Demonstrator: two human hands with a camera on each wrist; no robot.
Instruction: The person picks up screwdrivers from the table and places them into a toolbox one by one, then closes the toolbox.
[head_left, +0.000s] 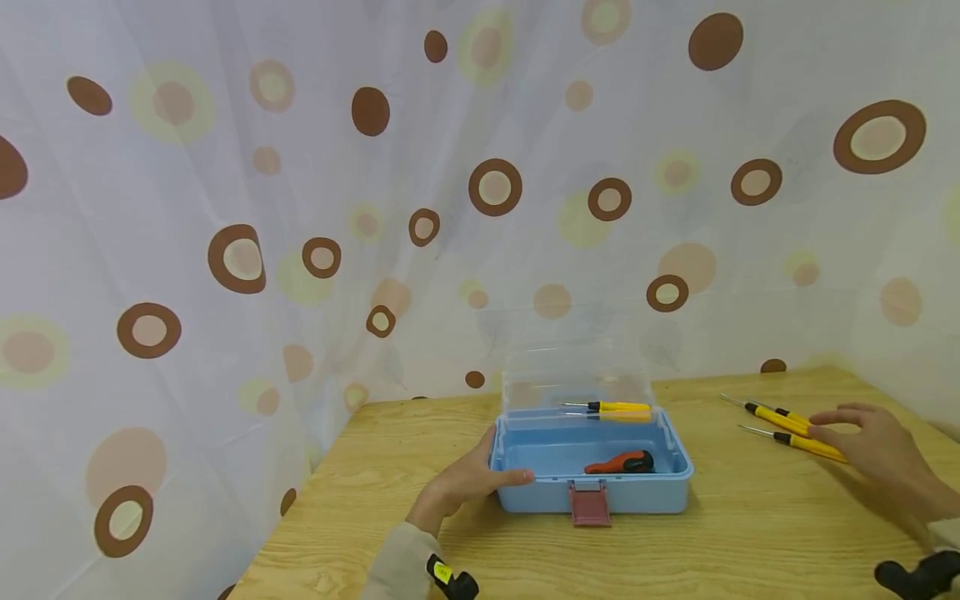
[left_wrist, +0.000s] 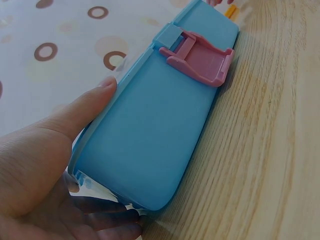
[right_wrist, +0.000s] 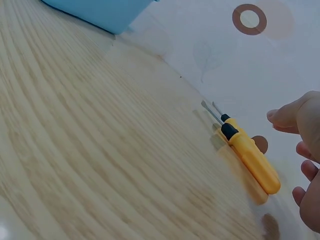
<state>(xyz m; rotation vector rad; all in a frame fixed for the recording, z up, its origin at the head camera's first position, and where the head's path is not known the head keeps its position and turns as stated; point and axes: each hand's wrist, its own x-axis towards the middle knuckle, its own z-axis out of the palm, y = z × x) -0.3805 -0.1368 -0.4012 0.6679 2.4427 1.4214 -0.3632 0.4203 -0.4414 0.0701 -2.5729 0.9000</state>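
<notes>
A light blue toolbox (head_left: 592,496) stands with its clear lid (head_left: 577,375) raised and its pink latch (left_wrist: 202,57) hanging down in front. My left hand (head_left: 468,482) grips the box's left end, thumb on the front rim and fingers around the end wall. Inside lies a red-and-black handle (head_left: 621,462); a yellow-handled screwdriver (head_left: 622,407) lies along the back. On the right, my right hand (head_left: 881,442) hovers by several yellow-handled screwdrivers, including a front one (head_left: 813,447) and a middle one (head_left: 780,419). The right wrist view shows its fingers apart from a yellow screwdriver (right_wrist: 252,162).
The wooden table (head_left: 750,542) extends around the box. Behind and to the left hangs a white curtain (head_left: 315,150) with brown and yellow circles, meeting the table's far edge.
</notes>
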